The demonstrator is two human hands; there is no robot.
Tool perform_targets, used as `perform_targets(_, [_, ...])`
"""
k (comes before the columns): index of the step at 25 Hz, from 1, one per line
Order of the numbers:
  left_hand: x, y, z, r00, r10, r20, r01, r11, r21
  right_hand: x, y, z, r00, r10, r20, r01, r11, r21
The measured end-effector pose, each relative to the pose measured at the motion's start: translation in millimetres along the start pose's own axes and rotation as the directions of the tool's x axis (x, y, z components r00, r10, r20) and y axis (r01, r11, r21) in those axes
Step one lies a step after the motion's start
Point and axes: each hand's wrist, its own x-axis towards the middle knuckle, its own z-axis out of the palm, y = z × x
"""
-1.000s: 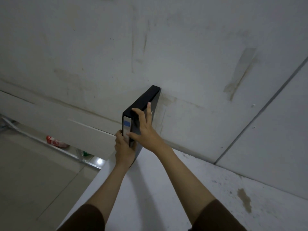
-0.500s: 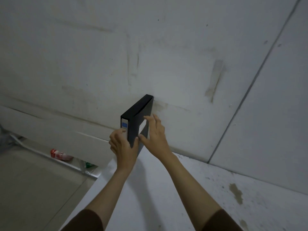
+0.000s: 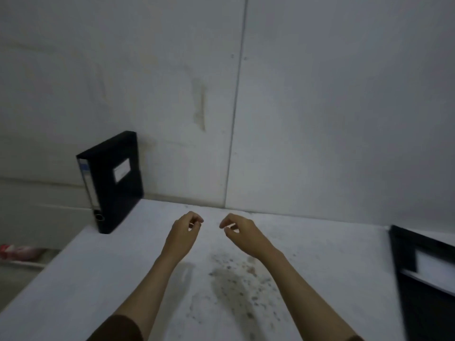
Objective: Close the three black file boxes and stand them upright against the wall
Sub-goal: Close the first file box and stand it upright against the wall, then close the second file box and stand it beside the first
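Observation:
One closed black file box (image 3: 115, 185) stands upright at the table's far left corner, its back edge against the wall (image 3: 320, 107). It has a white label on its side and a finger ring low on the spine. A second black file box (image 3: 426, 281) lies at the right edge of the view, partly cut off, with white paper showing inside it. My left hand (image 3: 183, 233) and my right hand (image 3: 242, 232) hover over the middle of the table, fingers loosely curled and apart, holding nothing.
The white table (image 3: 110, 279) has a dark stained patch (image 3: 236, 286) between my forearms. Its left edge drops to the floor, where a red and white bottle (image 3: 17, 251) lies beside a rail.
Both hands have let go of the upright box and pulled back to the right. The view has swung right, bringing the second box into sight.

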Motion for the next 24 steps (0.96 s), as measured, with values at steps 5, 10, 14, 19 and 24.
perform_targets(5, [-45.8,58.1,106.4,0.986,-0.014,0.169,0.013,1.0,0.007,-116.0,94.2,-76.5,0.985,0.169,-0.025,-0.169,0.985,-0.016])
perform_targets(10, [-84.3,101.1,200.7,0.931,0.039,0.362,-0.044,0.999,0.007,-211.1,167.2,-126.3,0.931,0.343,-0.124,-0.34,0.939,0.048])
perform_targets(14, [-97.4,124.3,267.2,0.875,0.061,0.481,-0.077,0.997,0.014,-264.0,215.8,-147.9,0.872,0.451,-0.187,-0.435,0.892,0.124])
perform_targets(19, [-107.4,149.2,360.7,0.799,0.033,0.6,-0.062,0.998,0.028,-307.6,294.0,-188.9,0.777,0.548,-0.309,-0.526,0.836,0.16])
perform_targets(24, [-120.6,165.0,443.4,0.709,-0.022,0.705,-0.034,0.997,0.066,-339.6,364.0,-228.8,0.673,0.637,-0.377,-0.646,0.754,0.121])
